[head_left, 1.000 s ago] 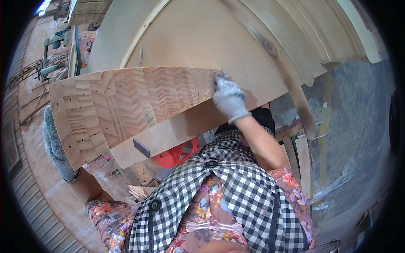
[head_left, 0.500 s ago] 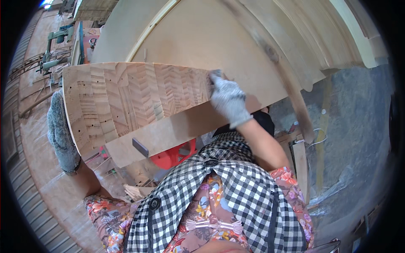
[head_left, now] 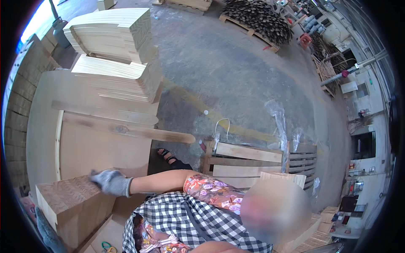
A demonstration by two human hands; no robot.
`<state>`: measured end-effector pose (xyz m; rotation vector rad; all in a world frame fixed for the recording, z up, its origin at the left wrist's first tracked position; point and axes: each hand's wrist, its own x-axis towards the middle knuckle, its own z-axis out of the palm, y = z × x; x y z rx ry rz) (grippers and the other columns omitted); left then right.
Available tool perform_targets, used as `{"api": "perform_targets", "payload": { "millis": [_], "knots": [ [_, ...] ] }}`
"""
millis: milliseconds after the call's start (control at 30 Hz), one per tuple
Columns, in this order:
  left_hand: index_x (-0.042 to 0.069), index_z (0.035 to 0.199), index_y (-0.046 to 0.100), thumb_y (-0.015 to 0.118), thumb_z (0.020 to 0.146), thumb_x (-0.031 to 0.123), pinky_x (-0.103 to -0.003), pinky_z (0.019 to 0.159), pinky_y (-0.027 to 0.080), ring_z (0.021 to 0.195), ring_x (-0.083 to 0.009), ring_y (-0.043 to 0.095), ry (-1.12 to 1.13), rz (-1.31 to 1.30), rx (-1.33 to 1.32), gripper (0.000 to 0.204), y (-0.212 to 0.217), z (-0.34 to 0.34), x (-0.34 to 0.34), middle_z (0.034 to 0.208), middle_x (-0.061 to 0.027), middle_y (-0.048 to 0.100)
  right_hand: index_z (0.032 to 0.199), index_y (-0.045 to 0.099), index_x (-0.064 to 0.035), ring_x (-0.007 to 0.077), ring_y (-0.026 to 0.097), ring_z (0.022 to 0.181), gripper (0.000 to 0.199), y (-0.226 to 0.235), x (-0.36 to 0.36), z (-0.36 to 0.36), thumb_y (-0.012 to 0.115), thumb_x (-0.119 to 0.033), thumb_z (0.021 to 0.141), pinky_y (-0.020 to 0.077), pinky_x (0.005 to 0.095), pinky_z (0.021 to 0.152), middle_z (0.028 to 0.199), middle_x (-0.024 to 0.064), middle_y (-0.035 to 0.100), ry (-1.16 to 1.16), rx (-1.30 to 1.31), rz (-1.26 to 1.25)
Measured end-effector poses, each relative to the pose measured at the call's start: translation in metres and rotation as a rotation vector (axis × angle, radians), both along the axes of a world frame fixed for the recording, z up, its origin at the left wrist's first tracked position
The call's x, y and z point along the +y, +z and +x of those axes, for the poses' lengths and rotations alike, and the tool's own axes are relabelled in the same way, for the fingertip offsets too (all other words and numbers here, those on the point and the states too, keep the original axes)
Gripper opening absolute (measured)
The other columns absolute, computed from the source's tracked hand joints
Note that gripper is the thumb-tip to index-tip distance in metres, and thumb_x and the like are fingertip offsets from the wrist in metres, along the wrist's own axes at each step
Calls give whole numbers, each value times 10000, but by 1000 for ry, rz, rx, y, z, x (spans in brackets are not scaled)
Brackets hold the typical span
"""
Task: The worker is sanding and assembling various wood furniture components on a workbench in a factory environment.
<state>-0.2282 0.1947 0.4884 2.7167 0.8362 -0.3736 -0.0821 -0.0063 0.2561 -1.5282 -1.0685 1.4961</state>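
A thick bundle of wooden boards [head_left: 84, 213] stands at the lower left, its top showing a zigzag wood grain. My right hand [head_left: 112, 182], in a grey knit glove, rests on the top of the bundle at its far right end. Motion smears its fingertips, so their grip is unclear. Along the bundle's left side lies my gloved left hand [head_left: 47, 231], fingers stretched out and flat, partly cut off by the dark rim. Beyond the bundle is a broad wooden panel [head_left: 101, 158], crossed by a long, dark-stained wooden strip [head_left: 139, 131].
Tall stacks of pale shaped boards [head_left: 112, 36] stand at the far left. Wooden slats [head_left: 249, 152] lie on a pallet to my right, near clear plastic wrap [head_left: 278, 120]. Green-handled scissors [head_left: 109, 247] lie below the bundle. A heap of dark wood strips [head_left: 257, 21] is farther off.
The view has swung to the right, bringing in more floor and the pallets. Both gloved hands remain at the board bundle, which now appears at the lower left.
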Motion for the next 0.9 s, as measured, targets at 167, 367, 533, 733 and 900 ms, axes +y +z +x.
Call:
{"api": "perform_targets", "payload": {
  "millis": [167,367,533,733,900],
  "knots": [
    [-32,1307,370,445,808,-60,-358,958,414,1122,-283,507,-189,204,352,505,5,6,4,1299,-166,460,1289,331,38,358,619,784,649,74,26,46,495,34,661,493,403,673,941,241,592,-105,76,378],
    [-15,1332,331,427,841,9,-373,1001,352,1157,-276,464,-421,305,350,502,-9,20,5,1342,-158,399,1303,338,-1,361,569,991,647,-63,-29,-1,475,63,674,473,377,804,1133,235,545,167,-13,-170],
    [5,1361,286,372,871,38,-345,1036,298,1215,-237,403,-377,206,240,499,-22,8,6,1389,-120,338,1242,446,-8,343,615,778,562,-18,4,23,526,24,686,502,358,665,1096,212,564,152,65,-90],
    [30,1395,233,305,906,73,-312,1079,232,1284,-190,329,-275,133,257,496,-7,26,-2,1444,-74,266,1268,406,44,248,596,677,456,75,64,54,410,-83,830,486,336,519,980,220,605,-224,-1051,846],
    [54,1398,253,393,812,16,-286,1046,312,1250,-199,390,-500,624,555,603,-39,13,-12,1436,-23,304,1228,442,0,392,597,783,439,-17,-27,55,461,-72,795,487,445,690,912,243,598,188,-112,-173]
  ]
}}
